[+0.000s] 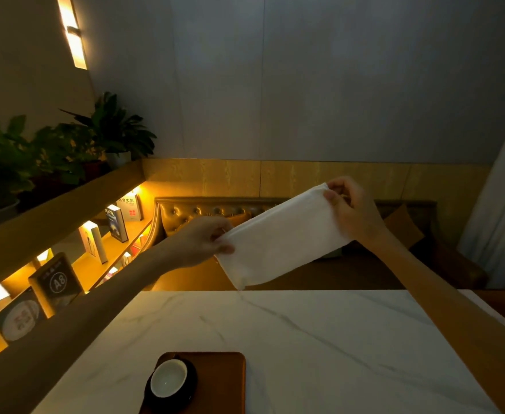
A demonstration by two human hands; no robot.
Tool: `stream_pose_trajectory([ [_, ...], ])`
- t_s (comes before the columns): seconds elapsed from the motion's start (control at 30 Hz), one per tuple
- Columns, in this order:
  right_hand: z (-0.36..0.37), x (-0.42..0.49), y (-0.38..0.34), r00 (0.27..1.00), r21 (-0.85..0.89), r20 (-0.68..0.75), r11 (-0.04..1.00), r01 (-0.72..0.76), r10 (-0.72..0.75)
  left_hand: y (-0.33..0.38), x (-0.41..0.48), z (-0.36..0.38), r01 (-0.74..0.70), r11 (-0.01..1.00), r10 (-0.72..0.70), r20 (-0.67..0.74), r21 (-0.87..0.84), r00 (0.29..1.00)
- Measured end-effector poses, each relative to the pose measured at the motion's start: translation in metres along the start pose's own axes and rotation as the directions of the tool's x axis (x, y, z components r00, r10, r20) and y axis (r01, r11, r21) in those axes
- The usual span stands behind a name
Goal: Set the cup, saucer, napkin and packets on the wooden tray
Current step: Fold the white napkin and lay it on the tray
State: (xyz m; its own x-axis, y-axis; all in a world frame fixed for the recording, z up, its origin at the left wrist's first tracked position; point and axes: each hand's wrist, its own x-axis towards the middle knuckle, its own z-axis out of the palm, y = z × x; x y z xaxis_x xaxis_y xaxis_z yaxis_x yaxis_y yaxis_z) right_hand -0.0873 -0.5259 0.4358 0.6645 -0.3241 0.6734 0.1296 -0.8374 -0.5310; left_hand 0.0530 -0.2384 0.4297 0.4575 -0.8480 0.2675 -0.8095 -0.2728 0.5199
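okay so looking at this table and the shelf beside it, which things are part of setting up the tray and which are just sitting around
Part of the job:
napkin, held between left hand and right hand
cup
saucer
wooden tray
No packets are visible.

Just sitting around:
books
A8 sign
plants
sofa

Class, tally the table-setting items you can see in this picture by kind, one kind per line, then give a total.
Wooden tray: 1
Saucer (dark, on the tray): 1
Cup (white inside, on the saucer): 1
Napkin (white, held up by both hands): 1
Packets: 0 in view
Total: 4
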Motion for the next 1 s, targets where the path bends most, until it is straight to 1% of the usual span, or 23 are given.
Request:
stream_pose_trajectory([
  [0.07, 0.002, -0.003, -0.001, 0.999, 0.044, -0.034, 0.999, -0.005, 0.006, -0.002, -0.001, 0.0, 0.0, 1.0, 0.0, 0.009, -0.01, 1.0],
  [0.17, 0.005, -0.005, -0.007, 0.995, 0.098, -0.097, 0.995, -0.024, 0.034, -0.006, -0.001, 0.003, 0.039, 0.999, -0.038, 0.018, -0.03, 0.999],
  [0.2, 0.006, -0.004, -0.009, 0.993, 0.108, -0.116, 0.994, -0.025, 0.037, -0.006, -0.002, 0.006, 0.077, 0.992, -0.077, 0.005, -0.102, 0.997],
  [0.23, 0.007, -0.004, -0.012, 0.99, 0.122, -0.134, 0.992, -0.021, 0.037, -0.006, -0.003, 0.011, 0.128, 0.959, -0.136, -0.016, -0.253, 0.991],
  [0.27, 0.008, -0.003, -0.014, 0.988, 0.138, -0.151, 0.99, -0.015, 0.036, -0.006, -0.004, 0.017, 0.163, 0.874, -0.2, -0.033, -0.457, 0.979],
  [0.3, 0.008, -0.002, -0.017, 0.985, 0.154, -0.169, 0.988, -0.008, 0.034, -0.005, -0.006, 0.026, 0.168, 0.751, -0.26, -0.051, -0.638, 0.964],
  [0.33, 0.009, -0.001, -0.019, 0.982, 0.164, -0.185, 0.987, -0.002, 0.032, -0.005, -0.006, 0.036, 0.139, 0.641, -0.32, -0.098, -0.755, 0.942],
  [0.37, 0.01, 0.0, -0.021, 0.98, 0.167, -0.198, 0.986, 0.004, 0.03, -0.006, -0.005, 0.048, 0.09, 0.588, -0.382, -0.178, -0.804, 0.907],
  [0.4, 0.011, 0.0, -0.024, 0.978, 0.166, -0.207, 0.986, 0.009, 0.026, -0.006, -0.004, 0.06, 0.041, 0.586, -0.435, -0.271, -0.809, 0.859],
  [0.47, 0.014, -0.002, -0.028, 0.977, 0.157, -0.214, 0.987, 0.026, 0.008, -0.002, 0.0, 0.081, -0.035, 0.669, -0.476, -0.464, -0.743, 0.747],
  [0.5, 0.015, -0.003, -0.029, 0.975, 0.155, -0.223, 0.987, 0.03, 0.005, 0.0, 0.002, 0.087, -0.069, 0.735, -0.45, -0.561, -0.675, 0.695],
  [0.53, 0.014, -0.005, -0.029, 0.971, 0.158, -0.239, 0.987, 0.026, 0.013, 0.001, 0.003, 0.091, -0.092, 0.807, -0.392, -0.646, -0.583, 0.654],
  [0.57, 0.013, -0.007, -0.027, 0.966, 0.163, -0.258, 0.987, 0.013, 0.03, 0.0, 0.003, 0.094, -0.097, 0.874, -0.312, -0.704, -0.475, 0.638],
  [0.6, 0.01, -0.009, -0.024, 0.96, 0.163, -0.277, 0.987, -0.003, 0.049, -0.002, 0.003, 0.096, -0.089, 0.927, -0.223, -0.726, -0.365, 0.651],
  [0.63, 0.007, -0.012, -0.02, 0.955, 0.149, -0.291, 0.989, -0.019, 0.062, -0.006, 0.004, 0.097, -0.076, 0.961, -0.144, -0.719, -0.264, 0.68],
  [0.67, 0.005, -0.016, -0.016, 0.953, 0.122, -0.296, 0.992, -0.029, 0.065, -0.01, 0.004, 0.098, -0.053, 0.981, -0.097, -0.7, -0.189, 0.708],
  [0.7, 0.004, -0.019, -0.01, 0.954, 0.088, -0.294, 0.995, -0.036, 0.06, -0.012, 0.005, 0.098, -0.027, 0.987, -0.087, -0.68, -0.155, 0.728],
  [0.73, 0.004, -0.023, -0.005, 0.955, 0.055, -0.29, 0.998, -0.04, 0.054, -0.012, 0.005, 0.096, -0.004, 0.988, -0.102, -0.663, -0.156, 0.741],
  [0.83, 0.003, -0.033, 0.007, 0.955, -0.04, -0.296, 0.999, -0.037, 0.023, -0.007, 0.007, 0.087, 0.023, 0.976, -0.155, -0.614, -0.217, 0.774],
  [0.87, 0.002, -0.036, 0.011, 0.954, -0.06, -0.298, 0.997, -0.04, 0.02, -0.005, 0.007, 0.084, 0.018, 0.964, -0.172, -0.574, -0.265, 0.8],
  [0.9, 0.001, -0.037, 0.014, 0.954, -0.067, -0.298, 0.996, -0.051, 0.029, -0.003, 0.006, 0.081, 0.016, 0.938, -0.204, -0.514, -0.347, 0.833],
  [0.97, -0.001, -0.038, 0.018, 0.956, -0.059, -0.287, 0.995, -0.079, 0.058, 0.0, 0.002, 0.079, 0.053, 0.825, -0.29, -0.341, -0.562, 0.894],
  [1.0, -0.002, -0.038, 0.018, 0.959, -0.05, -0.276, 0.995, -0.088, 0.071, 0.0, -0.001, 0.079, 0.08, 0.774, -0.312, -0.269, -0.628, 0.911],
])
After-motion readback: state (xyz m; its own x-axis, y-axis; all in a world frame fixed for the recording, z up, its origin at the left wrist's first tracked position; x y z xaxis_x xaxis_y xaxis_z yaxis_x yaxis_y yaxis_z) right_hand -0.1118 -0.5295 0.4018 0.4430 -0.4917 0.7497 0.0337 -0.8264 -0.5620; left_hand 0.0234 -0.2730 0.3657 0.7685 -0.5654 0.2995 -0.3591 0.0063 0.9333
